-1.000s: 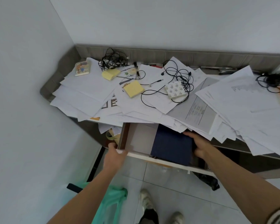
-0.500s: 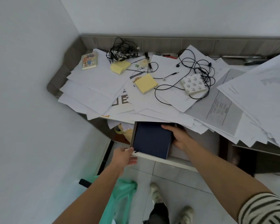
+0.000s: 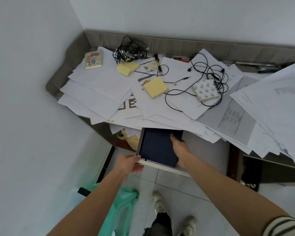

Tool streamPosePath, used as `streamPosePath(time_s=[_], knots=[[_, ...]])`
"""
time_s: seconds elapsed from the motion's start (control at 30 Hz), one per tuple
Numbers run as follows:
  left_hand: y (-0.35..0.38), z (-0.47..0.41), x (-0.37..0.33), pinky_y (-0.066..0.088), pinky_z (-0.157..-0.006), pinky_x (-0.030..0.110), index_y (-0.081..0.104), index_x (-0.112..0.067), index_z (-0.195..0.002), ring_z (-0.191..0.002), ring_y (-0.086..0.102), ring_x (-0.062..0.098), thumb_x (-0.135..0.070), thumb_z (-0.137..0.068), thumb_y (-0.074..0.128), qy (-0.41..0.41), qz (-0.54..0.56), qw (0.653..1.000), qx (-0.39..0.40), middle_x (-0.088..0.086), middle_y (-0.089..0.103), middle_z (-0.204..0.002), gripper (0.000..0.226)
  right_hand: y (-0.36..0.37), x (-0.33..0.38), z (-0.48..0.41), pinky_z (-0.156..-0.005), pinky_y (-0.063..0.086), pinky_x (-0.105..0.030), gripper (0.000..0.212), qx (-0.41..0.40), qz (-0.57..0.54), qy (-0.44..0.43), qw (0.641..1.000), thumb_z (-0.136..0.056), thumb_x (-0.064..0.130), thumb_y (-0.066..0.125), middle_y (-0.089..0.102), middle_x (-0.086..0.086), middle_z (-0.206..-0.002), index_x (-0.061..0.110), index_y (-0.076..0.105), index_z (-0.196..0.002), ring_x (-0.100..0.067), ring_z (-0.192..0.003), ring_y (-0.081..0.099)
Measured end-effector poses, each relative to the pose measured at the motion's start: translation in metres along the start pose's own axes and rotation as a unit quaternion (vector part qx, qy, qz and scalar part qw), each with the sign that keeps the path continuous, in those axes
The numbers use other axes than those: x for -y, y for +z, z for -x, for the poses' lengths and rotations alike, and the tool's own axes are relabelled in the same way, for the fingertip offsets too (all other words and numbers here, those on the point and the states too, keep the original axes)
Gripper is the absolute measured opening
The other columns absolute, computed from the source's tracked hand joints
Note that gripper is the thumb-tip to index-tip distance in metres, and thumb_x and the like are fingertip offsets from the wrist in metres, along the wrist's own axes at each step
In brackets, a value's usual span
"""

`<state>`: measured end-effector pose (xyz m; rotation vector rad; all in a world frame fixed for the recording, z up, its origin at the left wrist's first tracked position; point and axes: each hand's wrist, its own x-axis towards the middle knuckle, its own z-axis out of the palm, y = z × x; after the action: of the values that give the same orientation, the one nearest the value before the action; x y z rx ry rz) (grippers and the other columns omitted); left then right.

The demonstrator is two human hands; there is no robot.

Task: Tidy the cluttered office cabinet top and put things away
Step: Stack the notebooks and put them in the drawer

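Note:
A dark blue notebook [image 3: 157,147] lies flat in the left end of an open white drawer [image 3: 167,167] under the cabinet top. My right hand [image 3: 179,149] rests on the notebook's right side, fingers reaching in over its cover. My left hand [image 3: 129,165] grips the drawer's front left corner. Loose white papers [image 3: 99,86] cover the cabinet top and overhang the drawer. On them lie two yellow sticky-note pads [image 3: 155,87], a patterned pad [image 3: 205,90], tangled black cables [image 3: 129,50] and a small colourful booklet [image 3: 93,59].
White walls close in at the left and behind. A green plastic bag [image 3: 121,212] hangs by my left forearm. A black earphone cable [image 3: 209,77] loops round the patterned pad. More papers [image 3: 271,108] pile up at the right. My shoes [image 3: 158,203] stand on the tiled floor.
The notebook has slid from the drawer's middle to its left end under my right hand. My left hand stayed at the drawer's front corner. The view shifted slightly.

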<state>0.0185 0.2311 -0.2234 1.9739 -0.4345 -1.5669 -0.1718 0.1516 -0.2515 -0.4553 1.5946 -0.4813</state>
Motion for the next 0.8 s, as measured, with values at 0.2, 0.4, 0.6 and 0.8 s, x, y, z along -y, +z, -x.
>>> streamPosePath(time_s=[0.2, 0.4, 0.6, 0.8], knots=[[0.002, 0.001, -0.001, 0.061, -0.064, 0.031, 0.059, 0.008, -0.105, -0.075, 0.07, 0.031, -0.005, -0.093, 0.06, 0.002, 0.014, 1.0, -0.002, 0.025, 0.069, -0.095, 0.017, 0.008, -0.001, -0.003, -0.115, 0.032, -0.046, 0.089, 0.032, -0.072, 0.02, 0.997, -0.084, 0.07, 0.051, 0.037, -0.002, -0.154, 0.022, 0.024, -0.154, -0.026, -0.138, 0.038], [0.001, 0.001, -0.005, 0.058, -0.058, 0.032, 0.059, 0.001, -0.107, -0.072, 0.068, 0.027, -0.017, -0.094, 0.061, -0.001, -0.108, 0.994, 0.001, 0.017, 0.068, -0.091, 0.022, -0.026, 0.006, 0.023, -0.102, 0.038, -0.029, 0.067, 0.054, 0.162, -0.066, 0.983, -0.095, 0.05, 0.054, 0.045, -0.003, -0.146, 0.011, 0.035, -0.147, -0.024, -0.133, 0.044], [-0.005, -0.002, -0.038, 0.052, -0.074, 0.032, 0.059, -0.014, -0.083, -0.078, 0.061, 0.023, -0.04, -0.087, 0.053, 0.145, -0.559, 0.815, -0.049, 0.003, 0.063, -0.084, 0.026, -0.057, 0.023, 0.053, -0.096, 0.047, -0.035, 0.051, -0.008, 0.463, -0.218, 0.859, -0.094, 0.044, 0.056, 0.065, -0.013, -0.123, 0.001, 0.062, -0.12, -0.028, -0.113, 0.059], [0.023, 0.007, -0.101, 0.043, -0.058, 0.029, 0.048, -0.018, -0.076, -0.065, 0.049, 0.015, -0.037, -0.092, 0.049, 0.287, -0.557, 0.774, -0.088, -0.002, 0.054, -0.072, 0.025, -0.079, 0.06, 0.085, -0.086, 0.051, -0.032, 0.032, -0.081, 0.429, -0.355, 0.827, -0.093, 0.043, 0.057, 0.071, 0.004, -0.103, 0.02, 0.07, -0.11, -0.014, -0.095, 0.064]])
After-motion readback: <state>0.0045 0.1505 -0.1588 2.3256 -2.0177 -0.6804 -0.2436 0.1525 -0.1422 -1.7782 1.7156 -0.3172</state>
